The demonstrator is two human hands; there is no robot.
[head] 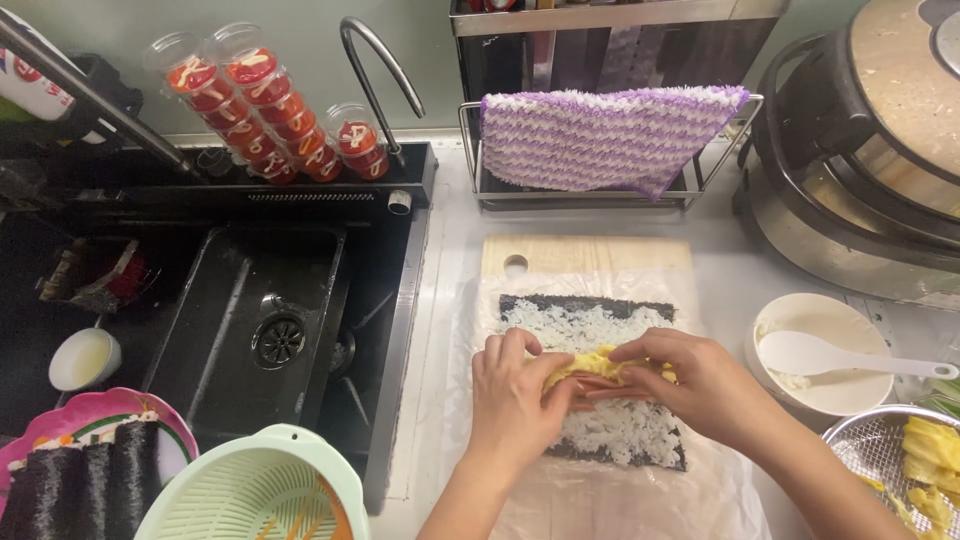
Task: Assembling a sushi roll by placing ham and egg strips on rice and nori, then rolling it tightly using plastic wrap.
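Clear tubes of red-and-white capsules point(262, 100) lean behind the sink; white labelled bottle point(30, 90) far left.

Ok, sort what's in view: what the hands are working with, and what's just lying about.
In use:
left hand
right hand
yellow filling
rice-covered seaweed sheet
cutting board

Lying about:
striped cloth
white bowl with spoon
rice cooker
green colander
finished rolls
sink
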